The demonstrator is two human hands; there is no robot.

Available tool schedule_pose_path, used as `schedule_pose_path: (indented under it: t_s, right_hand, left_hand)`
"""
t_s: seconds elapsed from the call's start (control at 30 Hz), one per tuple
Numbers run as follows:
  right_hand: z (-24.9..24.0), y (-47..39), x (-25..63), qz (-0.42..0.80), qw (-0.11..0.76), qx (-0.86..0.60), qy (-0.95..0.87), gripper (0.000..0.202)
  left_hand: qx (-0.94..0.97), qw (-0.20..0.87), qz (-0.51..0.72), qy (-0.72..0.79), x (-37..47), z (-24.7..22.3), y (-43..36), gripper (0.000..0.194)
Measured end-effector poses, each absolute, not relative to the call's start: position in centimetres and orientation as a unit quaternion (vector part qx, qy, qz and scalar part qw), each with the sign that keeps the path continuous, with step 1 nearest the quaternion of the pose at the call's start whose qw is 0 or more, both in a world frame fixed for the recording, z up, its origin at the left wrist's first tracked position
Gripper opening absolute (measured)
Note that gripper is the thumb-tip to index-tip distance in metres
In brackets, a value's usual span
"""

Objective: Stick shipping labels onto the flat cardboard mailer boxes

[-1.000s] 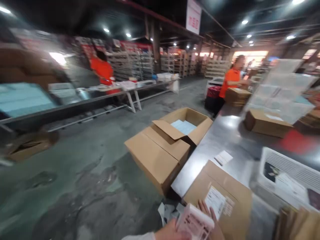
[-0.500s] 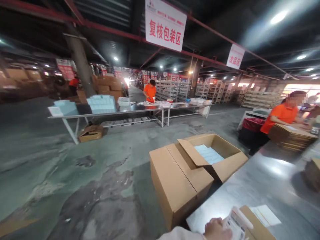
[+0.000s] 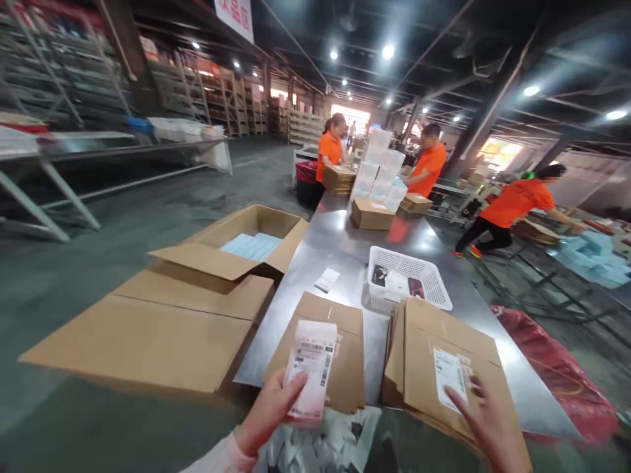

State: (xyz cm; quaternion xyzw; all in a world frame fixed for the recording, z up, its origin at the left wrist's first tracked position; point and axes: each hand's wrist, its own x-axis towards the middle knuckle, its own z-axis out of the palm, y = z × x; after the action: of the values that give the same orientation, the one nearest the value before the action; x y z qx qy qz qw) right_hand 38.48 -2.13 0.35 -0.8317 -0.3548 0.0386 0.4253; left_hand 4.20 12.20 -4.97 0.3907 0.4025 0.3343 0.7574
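From afar, I have the left hand pinching the label pad, print upward presumably for reading, before the near-left carton stack, the right hand spread wide at the near-right carton stack, the white basket beyond on the counter, seemingly for reach

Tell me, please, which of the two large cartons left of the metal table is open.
The farther carton: pale-blue packs show inside it, whereas the nearer carton is closed on top.
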Motion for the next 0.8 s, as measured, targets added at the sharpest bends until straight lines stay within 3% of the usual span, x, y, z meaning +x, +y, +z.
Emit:
schedule_pose_path:
  t_s: [0.07, 0.1, 0.17, 0.3, 0.4, 0.5, 0.7, 0.8]
  right_hand:
    - [-1.0, 0.4, 31.6, 0.333, 0.499, -0.697, -0.394, 0.075]
    - [-1.8, 1.7, 28.0, 0.421, 0.515, -0.627, -0.404, 0.077]
    - [-3.5, 3.7, 21.7, 0.478, 0.553, -0.566, -0.382, 0.058]
    - [-5.7, 4.8, 16.6, 0.524, 0.52, -0.57, -0.36, 0.051]
    - [-6.4, 5.6, 17.2, 0.53, 0.482, -0.582, -0.385, 0.053]
    - [-6.6, 6.6, 17.6, 0.502, 0.501, -0.579, -0.402, 0.052]
    - [-5.2, 7.7, 17.7, 0.474, 0.474, -0.594, -0.444, 0.049]
    - [-4.7, 8.1, 18.2, 0.478, 0.453, -0.59, -0.467, 0.045]
  left_hand:
    - [0.425, 0.766, 0.306, 0.373, 5.4, -4.7, 10.5, 0.066]
    - [0.449, 0.762, 0.3, 0.357, 5.8, -4.5, 10.0, 0.065]
    - [0.477, 0.739, 0.319, 0.352, 6.0, -4.0, 9.8, 0.061]
    - [0.427, 0.7, 0.406, 0.404, 4.8, -4.0, 11.1, 0.066]
    - [0.424, 0.691, 0.398, 0.43, 4.1, -5.3, 11.8, 0.051]
    - [0.439, 0.653, 0.406, 0.465, 4.1, -6.7, 11.9, 0.059]
    - [0.448, 0.658, 0.418, 0.437, 3.9, -7.4, 11.6, 0.041]
    - [0.438, 0.634, 0.414, 0.484, 4.3, -8.1, 11.5, 0.044]
